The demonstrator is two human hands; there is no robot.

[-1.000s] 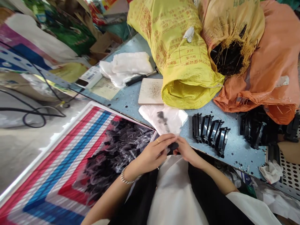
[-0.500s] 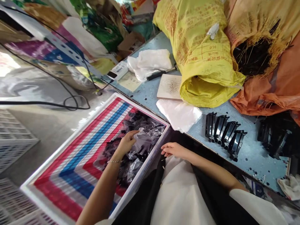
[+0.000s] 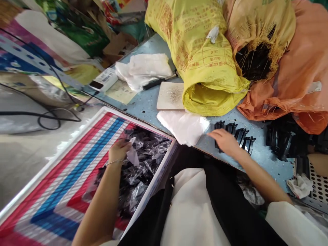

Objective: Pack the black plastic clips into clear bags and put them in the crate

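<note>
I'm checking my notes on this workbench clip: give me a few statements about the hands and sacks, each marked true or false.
The right hand reaches the row of black parts on the blue table. True.
The left hand is on the table too. False: it is down in the striped container, pinching a small plastic bag.
The yellow sack stands upright. False: it lies on its side, mouth toward the person.
White bags lie left of the black parts. True.
</note>
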